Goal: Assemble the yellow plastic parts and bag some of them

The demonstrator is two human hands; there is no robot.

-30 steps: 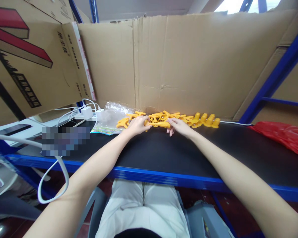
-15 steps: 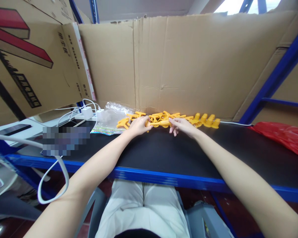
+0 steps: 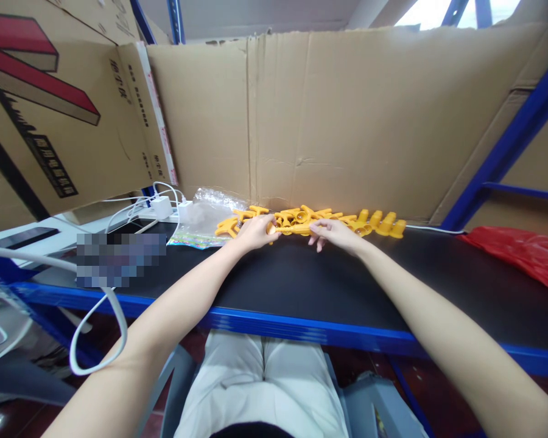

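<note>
Between my two hands is a yellow plastic piece (image 3: 296,230), long and narrow, lying nearly level just in front of a row of similar parts. My left hand (image 3: 257,232) is closed round its left end. At its right end, my right hand (image 3: 332,232) pinches it with thumb and forefinger, the other fingers curled below. Behind the hands lies a heap of yellow plastic parts (image 3: 323,213), some with handle-like arms and some with round cups. Several yellow cup-shaped pieces (image 3: 384,223) stand to the right of my right hand.
A clear plastic bag (image 3: 205,216) lies left of the heap. Farther left are white chargers and cables (image 3: 162,207). A red plastic bag (image 3: 516,249) rests at the right. Cardboard (image 3: 356,121) walls off the back, and a blue rail (image 3: 310,330) edges the black shelf.
The held yellow piece has tilted slightly, its right end a little lower. My right hand has shifted slightly left with it. My left hand stays nearly in place.
</note>
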